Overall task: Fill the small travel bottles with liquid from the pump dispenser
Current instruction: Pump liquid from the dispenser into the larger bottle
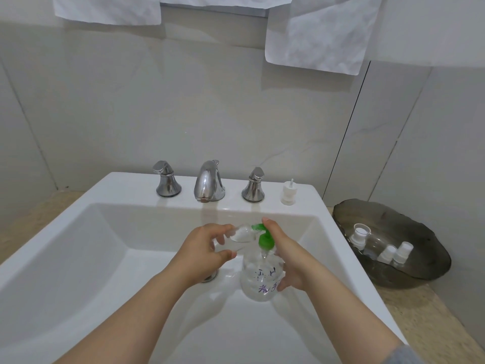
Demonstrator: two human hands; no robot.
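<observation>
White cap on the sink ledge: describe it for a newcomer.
Find the white sink. On its back ledge, just right of the rightmost chrome handle, stands a small white cap. Unlike the caps in the dark bowl, it stands alone.

Pale grey marble-look tiles cover the wall point(210, 101), split by thin joints. Two white towels point(105, 9) point(315, 35) hang at the top. A white rectangular sink point(78, 206) sits on a beige speckled counter point(425, 311), with a chrome tap point(208, 181) between two chrome handles point(167, 179) point(254, 185). The light is soft and even.
</observation>
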